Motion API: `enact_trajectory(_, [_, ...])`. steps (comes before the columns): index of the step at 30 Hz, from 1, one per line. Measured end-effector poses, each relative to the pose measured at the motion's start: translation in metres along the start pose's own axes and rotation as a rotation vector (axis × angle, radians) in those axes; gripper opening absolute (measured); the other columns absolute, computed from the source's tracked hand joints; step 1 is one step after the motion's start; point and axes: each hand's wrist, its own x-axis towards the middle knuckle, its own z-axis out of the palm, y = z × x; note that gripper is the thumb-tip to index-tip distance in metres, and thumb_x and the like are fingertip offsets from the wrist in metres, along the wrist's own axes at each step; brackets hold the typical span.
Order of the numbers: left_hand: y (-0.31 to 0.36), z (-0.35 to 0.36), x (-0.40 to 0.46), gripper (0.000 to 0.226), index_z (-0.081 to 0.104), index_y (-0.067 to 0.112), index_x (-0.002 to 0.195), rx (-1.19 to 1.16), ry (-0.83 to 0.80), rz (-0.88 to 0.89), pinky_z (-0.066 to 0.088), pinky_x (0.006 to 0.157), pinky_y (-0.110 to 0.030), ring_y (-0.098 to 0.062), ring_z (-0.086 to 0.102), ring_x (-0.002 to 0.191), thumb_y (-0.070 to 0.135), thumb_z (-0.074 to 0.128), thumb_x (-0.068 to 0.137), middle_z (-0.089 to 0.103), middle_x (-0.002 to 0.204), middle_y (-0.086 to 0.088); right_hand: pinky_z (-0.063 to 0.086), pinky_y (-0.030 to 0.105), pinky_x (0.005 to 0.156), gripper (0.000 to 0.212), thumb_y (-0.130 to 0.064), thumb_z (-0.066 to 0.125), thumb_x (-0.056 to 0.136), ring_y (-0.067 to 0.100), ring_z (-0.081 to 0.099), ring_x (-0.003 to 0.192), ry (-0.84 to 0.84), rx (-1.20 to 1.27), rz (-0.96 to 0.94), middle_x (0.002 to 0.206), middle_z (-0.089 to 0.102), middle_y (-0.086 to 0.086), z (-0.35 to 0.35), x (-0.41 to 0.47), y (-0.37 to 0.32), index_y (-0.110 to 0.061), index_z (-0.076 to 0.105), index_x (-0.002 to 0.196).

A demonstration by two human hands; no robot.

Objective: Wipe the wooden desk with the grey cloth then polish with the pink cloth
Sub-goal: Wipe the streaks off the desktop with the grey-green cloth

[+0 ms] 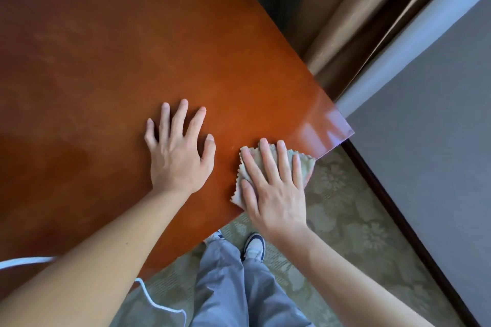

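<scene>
Where the glossy reddish-brown wooden worktop (111, 66) narrows to its near right corner, a small grey-beige microfibre cloth with a scalloped edge (245, 167) lies flat, one side reaching the worktop's rim and a pinkish tinge showing at its right edge. Right hand (273, 188): fingers straight and slightly spread, palm down, pressing on the cloth. Left hand (179, 151): fingers splayed wide, flat on the bare wood just beside the cloth, not touching it. Worktop surface: polished, faint streaks on the far part, pale window glare at the corner. Below: green floral-patterned carpet (345, 215), grey trousers (233, 287), a white and navy sneaker (254, 245). Thin white cord (156, 302) at the near left. Bronze curtain (353, 16) beyond the corner. No containers or legible writing.
</scene>
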Motion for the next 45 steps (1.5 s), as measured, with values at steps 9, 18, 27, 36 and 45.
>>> enact_trajectory(9, [0.002, -0.003, 0.002, 0.058, 0.042, 0.03, 0.153, 0.012, -0.035, -0.012, 0.014, 0.122, -0.06, -0.035, 0.021, 0.155, 0.051, 0.03, 0.099, 0.032, 0.165, -0.006, -0.002, 0.048, 0.127, 0.057, -0.055, 0.022, 0.107, 0.029, 0.003, 0.158, -0.003, -0.072, 0.084, 0.171, 0.016, 0.001, -0.025, 0.067, 0.061, -0.038, 0.024, 0.161])
enact_trajectory(18, [0.004, -0.013, 0.0, 0.056, 0.049, 0.029, 0.15, -0.105, -0.061, -0.019, 0.01, 0.125, -0.057, -0.032, 0.021, 0.155, 0.045, 0.038, 0.098, 0.036, 0.164, -0.004, 0.003, 0.055, 0.126, 0.059, -0.054, 0.02, 0.107, 0.033, 0.004, 0.158, -0.037, -0.097, -0.037, 0.17, 0.018, 0.005, -0.005, 0.05, -0.006, -0.033, 0.024, 0.162])
enact_trajectory(27, [-0.077, -0.044, -0.079, 0.045, 0.064, 0.015, 0.137, -0.234, -0.021, 0.039, 0.027, 0.116, -0.046, -0.025, 0.045, 0.142, 0.022, 0.041, 0.098, 0.057, 0.147, -0.006, 0.002, 0.052, 0.126, 0.063, -0.054, 0.023, 0.106, 0.033, 0.002, 0.158, -0.103, -0.125, -0.18, 0.171, 0.015, 0.005, 0.037, 0.003, -0.135, -0.028, 0.019, 0.163])
enact_trajectory(36, [-0.316, -0.099, -0.278, 0.041, 0.065, 0.016, 0.132, -0.009, 0.1, -0.316, 0.029, 0.113, -0.053, -0.025, 0.051, 0.136, 0.021, 0.051, 0.094, 0.059, 0.143, -0.005, 0.007, 0.055, 0.126, 0.061, -0.052, 0.024, 0.106, 0.035, 0.008, 0.157, -0.208, -0.127, -0.534, 0.17, 0.018, 0.006, 0.109, -0.083, -0.371, -0.028, 0.026, 0.162])
enact_trajectory(45, [-0.475, -0.142, -0.454, 0.039, 0.066, 0.013, 0.128, 0.062, 0.21, -0.699, 0.032, 0.108, -0.05, -0.027, 0.055, 0.132, 0.019, 0.05, 0.093, 0.062, 0.139, -0.007, -0.01, 0.053, 0.125, 0.065, -0.049, 0.015, 0.103, 0.033, -0.007, 0.157, -0.418, -0.1, -0.921, 0.172, 0.006, 0.005, 0.182, -0.185, -0.603, -0.027, 0.015, 0.163])
